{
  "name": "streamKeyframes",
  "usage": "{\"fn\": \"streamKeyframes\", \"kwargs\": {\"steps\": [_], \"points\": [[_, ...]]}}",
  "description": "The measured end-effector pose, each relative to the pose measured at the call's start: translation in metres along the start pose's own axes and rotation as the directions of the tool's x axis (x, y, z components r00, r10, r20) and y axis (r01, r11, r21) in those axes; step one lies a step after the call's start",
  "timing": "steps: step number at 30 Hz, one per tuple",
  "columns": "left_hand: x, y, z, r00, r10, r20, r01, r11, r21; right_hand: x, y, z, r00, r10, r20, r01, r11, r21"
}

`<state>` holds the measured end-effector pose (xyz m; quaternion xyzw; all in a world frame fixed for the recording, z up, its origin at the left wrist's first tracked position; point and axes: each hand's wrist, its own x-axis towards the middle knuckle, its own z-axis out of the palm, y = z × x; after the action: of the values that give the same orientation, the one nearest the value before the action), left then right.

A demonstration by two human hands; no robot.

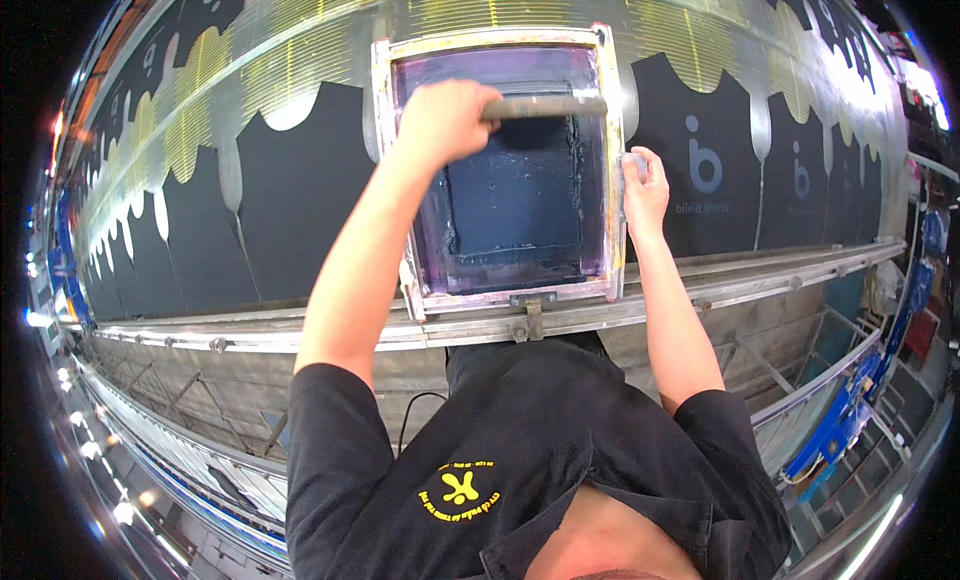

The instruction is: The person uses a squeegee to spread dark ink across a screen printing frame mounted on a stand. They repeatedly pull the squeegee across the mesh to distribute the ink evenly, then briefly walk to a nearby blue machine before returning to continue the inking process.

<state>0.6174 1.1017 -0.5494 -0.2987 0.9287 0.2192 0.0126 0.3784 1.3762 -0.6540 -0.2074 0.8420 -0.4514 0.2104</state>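
My left hand is closed on a squeegee with a brownish bar, held across the upper part of a screen printing frame. The frame's purple mesh carries dark ink in a rough rectangle. At the frame's right side, my right hand has its fingers curled on the rim. Under and beside the frame lie dark fabric pieces; those to the right show a grey printed emblem.
A long printing table with yellow-striped patches runs left to right. A metal rail with a clamp follows its near edge, close to my body. Metal racks with blue parts stand at the right, and another long railed structure is at lower left.
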Motion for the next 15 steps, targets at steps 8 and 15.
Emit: {"fn": "streamKeyframes", "kwargs": {"steps": [8, 15], "points": [[0.055, -0.037, 0.009, 0.997, -0.029, 0.073, 0.023, 0.996, 0.082, 0.038, -0.074, 0.008, 0.855, -0.516, -0.045, 0.464, 0.801, -0.379], [0.050, -0.016, 0.002, 0.987, -0.143, 0.079, 0.133, 0.984, 0.121, 0.098, -0.145, 0.085, 0.592, -0.540, 0.599, 0.801, 0.482, -0.357]]}}
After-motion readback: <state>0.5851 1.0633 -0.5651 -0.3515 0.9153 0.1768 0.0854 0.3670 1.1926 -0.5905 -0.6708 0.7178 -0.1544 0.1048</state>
